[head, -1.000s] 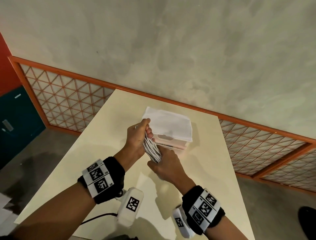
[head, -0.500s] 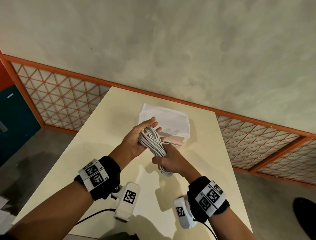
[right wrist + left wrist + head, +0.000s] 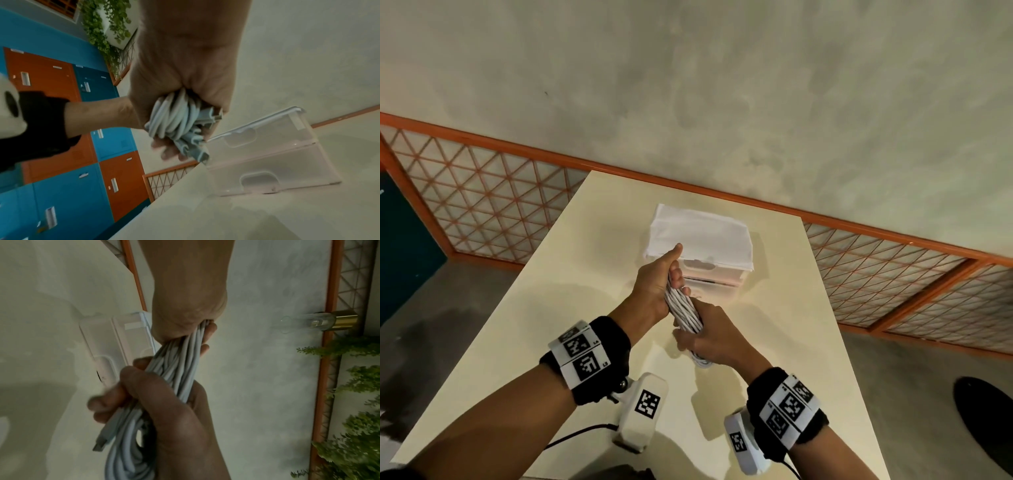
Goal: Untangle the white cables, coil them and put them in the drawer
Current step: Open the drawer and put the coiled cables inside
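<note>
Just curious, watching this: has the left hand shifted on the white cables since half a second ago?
Yes. The left hand has closed round the white cables, where its fingers were spread before, in front of the drawer unit.

Much of the white cables (image 3: 685, 310) is covered by the left hand (image 3: 654, 291) and the right hand (image 3: 709, 334), so the number of cables cannot be told. The coil's lower end is cut off by the left wrist picture's bottom edge. The drawer unit (image 3: 709, 274) is partly hidden behind the left hand, its contents unreadable. The right hand's fingers (image 3: 98, 404) are blurred.
</note>
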`<state>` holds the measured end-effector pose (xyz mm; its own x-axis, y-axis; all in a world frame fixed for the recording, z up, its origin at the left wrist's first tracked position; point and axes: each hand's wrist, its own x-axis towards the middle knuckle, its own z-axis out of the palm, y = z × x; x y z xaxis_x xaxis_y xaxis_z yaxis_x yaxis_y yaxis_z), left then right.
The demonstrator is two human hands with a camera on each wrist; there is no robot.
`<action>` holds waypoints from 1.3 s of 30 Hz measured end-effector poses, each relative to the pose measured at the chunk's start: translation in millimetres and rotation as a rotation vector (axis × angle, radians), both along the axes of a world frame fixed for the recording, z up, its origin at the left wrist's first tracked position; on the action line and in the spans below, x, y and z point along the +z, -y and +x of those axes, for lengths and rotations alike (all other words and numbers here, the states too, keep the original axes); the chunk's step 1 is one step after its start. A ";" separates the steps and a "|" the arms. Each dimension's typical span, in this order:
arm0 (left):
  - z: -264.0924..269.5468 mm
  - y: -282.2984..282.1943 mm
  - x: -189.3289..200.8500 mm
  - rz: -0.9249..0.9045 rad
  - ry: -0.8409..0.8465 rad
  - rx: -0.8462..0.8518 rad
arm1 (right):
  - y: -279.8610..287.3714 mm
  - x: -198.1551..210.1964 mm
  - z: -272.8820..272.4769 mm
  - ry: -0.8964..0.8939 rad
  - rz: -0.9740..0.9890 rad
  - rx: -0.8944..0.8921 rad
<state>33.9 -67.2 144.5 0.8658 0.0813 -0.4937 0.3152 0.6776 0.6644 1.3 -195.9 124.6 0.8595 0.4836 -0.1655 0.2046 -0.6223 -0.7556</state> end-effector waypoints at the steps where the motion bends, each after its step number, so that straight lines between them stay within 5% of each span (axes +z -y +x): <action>1: 1.7 1.2 -0.9 0.001 0.007 -0.021 | 0.5 -0.5 -1.3 0.022 0.012 -0.007; 17: 31.9 17.5 -28.3 -0.163 0.047 -0.296 | 28.8 -17.9 21.9 -0.242 0.157 -0.038; 27: 56.5 40.2 -78.1 -0.186 -0.074 -0.220 | 70.3 -50.2 77.6 -0.374 0.082 0.074; 32: 59.1 53.3 -125.7 0.047 -0.292 -0.110 | 100.4 -77.8 88.4 -0.439 0.038 0.076; 39: 76.2 61.2 -140.0 0.146 -0.232 0.030 | 120.2 -91.8 92.8 -0.497 0.022 0.032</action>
<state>110.1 -128.4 4.5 0.7268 0.1901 -0.6600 0.4519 0.5913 0.6679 94.1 -316.1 32.8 0.6637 0.5163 -0.5412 -0.1650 -0.6047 -0.7792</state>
